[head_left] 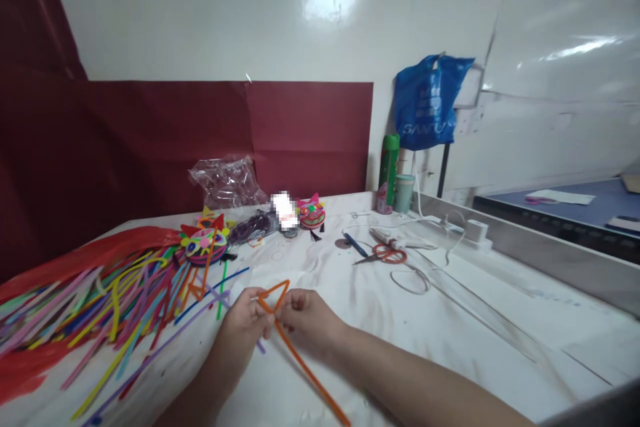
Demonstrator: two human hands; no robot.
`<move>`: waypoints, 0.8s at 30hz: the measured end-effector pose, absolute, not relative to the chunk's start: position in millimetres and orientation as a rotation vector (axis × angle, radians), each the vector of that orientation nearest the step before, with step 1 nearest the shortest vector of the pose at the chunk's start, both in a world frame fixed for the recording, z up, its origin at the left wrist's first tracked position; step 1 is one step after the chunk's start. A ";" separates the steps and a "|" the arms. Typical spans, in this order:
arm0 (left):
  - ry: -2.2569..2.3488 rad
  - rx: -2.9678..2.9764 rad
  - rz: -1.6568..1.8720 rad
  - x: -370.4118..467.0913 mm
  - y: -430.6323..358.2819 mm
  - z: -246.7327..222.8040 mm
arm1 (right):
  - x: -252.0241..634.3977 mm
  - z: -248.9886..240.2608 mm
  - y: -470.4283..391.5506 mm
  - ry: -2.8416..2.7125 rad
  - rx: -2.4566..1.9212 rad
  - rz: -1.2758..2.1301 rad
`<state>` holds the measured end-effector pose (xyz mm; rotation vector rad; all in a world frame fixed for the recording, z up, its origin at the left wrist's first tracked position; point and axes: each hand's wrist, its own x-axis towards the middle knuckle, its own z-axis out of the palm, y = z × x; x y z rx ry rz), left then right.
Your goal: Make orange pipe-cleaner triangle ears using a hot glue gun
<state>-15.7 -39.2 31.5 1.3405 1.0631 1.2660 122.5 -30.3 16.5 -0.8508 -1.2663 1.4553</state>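
Note:
Between my two hands is an orange pipe cleaner point(313, 375), bent at its far end into a small triangular loop. Its long straight tail runs down toward the table's near edge. My left hand point(246, 315) pinches the left side of the loop. Fingers of my right hand point(307, 317) are closed on the pipe cleaner where the loop meets the tail. Left of my hands, many coloured pipe cleaners point(116, 307) lie spread in a pile. A colourful decorated round piece point(205, 247) sits at the pile's far end.
Red-handled scissors point(390, 253), a blue pen point(355, 245) and a white glue gun point(400, 240) with its cord lie to the right. A second decorated piece point(312, 212), a clear plastic bag point(225, 181), a green spray can point(389, 170) and a cup point(403, 193) stand farther back.

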 end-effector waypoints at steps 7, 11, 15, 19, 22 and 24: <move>1.049 1.406 1.227 -18.1 -29.8 15.0 | 118.0 13.6 -31.3 -1.293 -0.714 1.469; 1.023 1.404 1.232 -18.7 -28.5 15.7 | 116.0 9.2 -30.5 -1.272 -0.688 1.496; 0.985 1.422 1.167 -19.6 -30.3 21.4 | 116.5 14.2 -34.2 -1.244 -0.651 1.531; 1.042 1.427 1.168 -19.5 -29.7 16.4 | 116.1 17.6 -37.7 -1.268 -0.673 1.526; 1.075 1.422 1.204 -18.4 -30.4 10.4 | 114.2 12.0 -36.2 -1.294 -0.689 1.539; 1.082 1.419 1.214 -17.5 -31.7 8.5 | 113.3 7.8 -34.6 -1.293 -0.678 1.552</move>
